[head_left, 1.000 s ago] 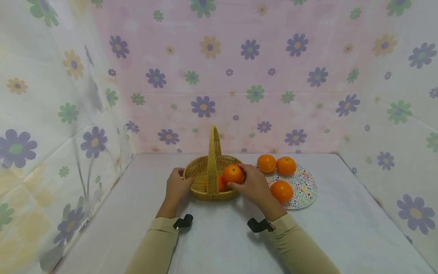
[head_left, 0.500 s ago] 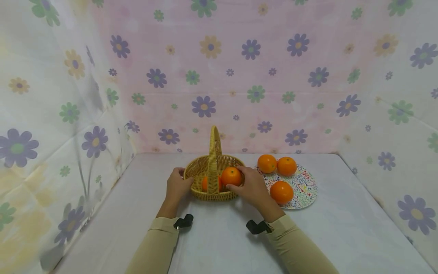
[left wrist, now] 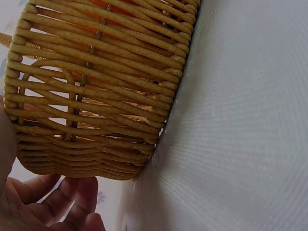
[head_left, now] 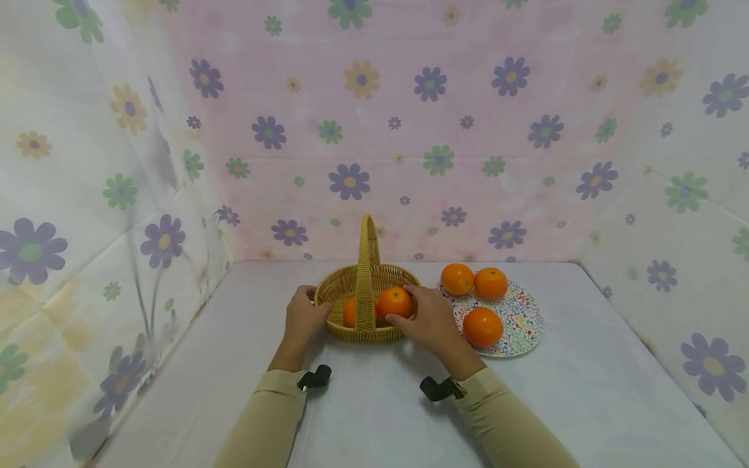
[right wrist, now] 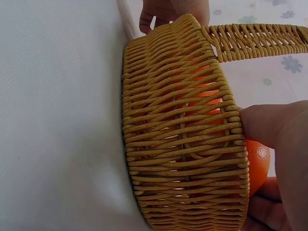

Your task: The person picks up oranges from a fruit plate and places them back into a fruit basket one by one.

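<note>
A yellow-brown wicker basket (head_left: 339, 335) with a tall arched handle stands on the table. My left hand (head_left: 305, 317) grips its left rim, thumb inside and fingers outside; in the left wrist view those fingers (left wrist: 53, 202) lie curled against the wicker. My right hand (head_left: 432, 318) reaches over the right rim and holds an orange (head_left: 395, 303) between thumb and fingers, low inside the basket. Through the right wrist view, that orange (right wrist: 258, 163) shows above the rim beside the thumb. Another orange (head_left: 350, 313) lies in the basket, partly hidden behind the handle.
To the right, a round plate (head_left: 523, 325) with multicoloured speckles bears a front orange (head_left: 482, 327), a back left orange (head_left: 457, 279) and a back right orange (head_left: 491, 284). White cloth covers the table (head_left: 374, 403). Flower-printed fabric (head_left: 404, 130) rises behind and at both sides.
My right hand has lowered the held orange slightly and shifted it left in the basket. The other orange in the basket has moved left behind the handle. My left hand stays at the rim.
</note>
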